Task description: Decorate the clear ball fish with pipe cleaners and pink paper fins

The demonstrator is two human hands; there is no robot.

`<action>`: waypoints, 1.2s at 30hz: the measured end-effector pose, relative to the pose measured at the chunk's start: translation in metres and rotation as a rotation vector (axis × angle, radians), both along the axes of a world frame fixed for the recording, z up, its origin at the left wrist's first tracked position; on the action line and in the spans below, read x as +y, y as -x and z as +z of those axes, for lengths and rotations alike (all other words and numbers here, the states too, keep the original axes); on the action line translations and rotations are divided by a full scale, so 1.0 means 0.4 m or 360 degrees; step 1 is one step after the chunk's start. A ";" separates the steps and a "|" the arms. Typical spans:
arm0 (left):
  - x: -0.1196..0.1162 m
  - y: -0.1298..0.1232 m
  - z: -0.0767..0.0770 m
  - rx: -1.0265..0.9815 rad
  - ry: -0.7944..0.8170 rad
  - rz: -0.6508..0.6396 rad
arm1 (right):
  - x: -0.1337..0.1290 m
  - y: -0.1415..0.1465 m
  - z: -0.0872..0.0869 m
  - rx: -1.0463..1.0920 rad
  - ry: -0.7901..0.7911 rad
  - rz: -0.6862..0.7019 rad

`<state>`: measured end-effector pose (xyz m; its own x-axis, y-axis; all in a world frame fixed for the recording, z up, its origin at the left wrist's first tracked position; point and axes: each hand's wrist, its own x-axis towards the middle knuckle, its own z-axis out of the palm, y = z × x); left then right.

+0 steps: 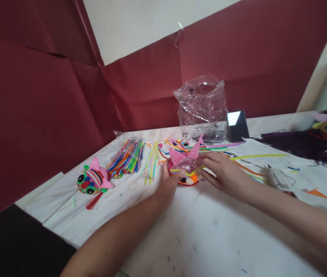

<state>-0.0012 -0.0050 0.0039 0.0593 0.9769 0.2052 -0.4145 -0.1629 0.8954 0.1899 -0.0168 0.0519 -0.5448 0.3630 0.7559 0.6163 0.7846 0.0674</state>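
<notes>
A pink pipe-cleaner fish craft [189, 179] rests on the white table in front of me, with two pink fins or ears on top, a clear round part and an orange and black face. My left hand [170, 179] is closed around its left side, thumb on the front. At its right side, the bent fingers of my right hand [219, 169] are closed at a yellow pipe cleaner [188, 174] that runs across the front. Another yellow length [263, 156] sticks out to the right behind that hand; whether both are one piece is hidden. Slight blur covers my fingertips.
A finished-looking fish craft [92, 181] with a red tassel lies at left. Near it are bagged pipe cleaners [127, 159] and loose yellow ones [151, 161]. A clear plastic bag [202, 107] and a phone [237, 126] stand behind; purple fringe [302, 144] lies at right.
</notes>
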 end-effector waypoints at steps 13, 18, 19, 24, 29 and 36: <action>0.023 0.016 0.002 -0.0356 0.0173 -0.0047 | -0.002 0.020 -0.013 0.0669 0.1107 -0.0088; 0.020 0.016 -0.002 -0.0289 0.0146 -0.0008 | 0.024 0.031 -0.044 0.0869 0.1414 0.0032; 0.019 0.016 0.000 -0.0271 0.0151 -0.0002 | 0.026 0.031 -0.049 0.0875 0.1420 0.0033; 0.013 0.013 0.005 -0.0199 0.0181 -0.0006 | 0.035 0.030 -0.072 0.0906 0.1409 -0.0030; 0.010 0.009 0.006 -0.0114 0.0185 0.0002 | 0.030 0.036 -0.072 0.0857 0.1336 -0.0060; 0.006 0.011 0.017 -0.0098 0.0193 0.0051 | 0.000 0.032 -0.057 0.0718 0.1038 -0.0211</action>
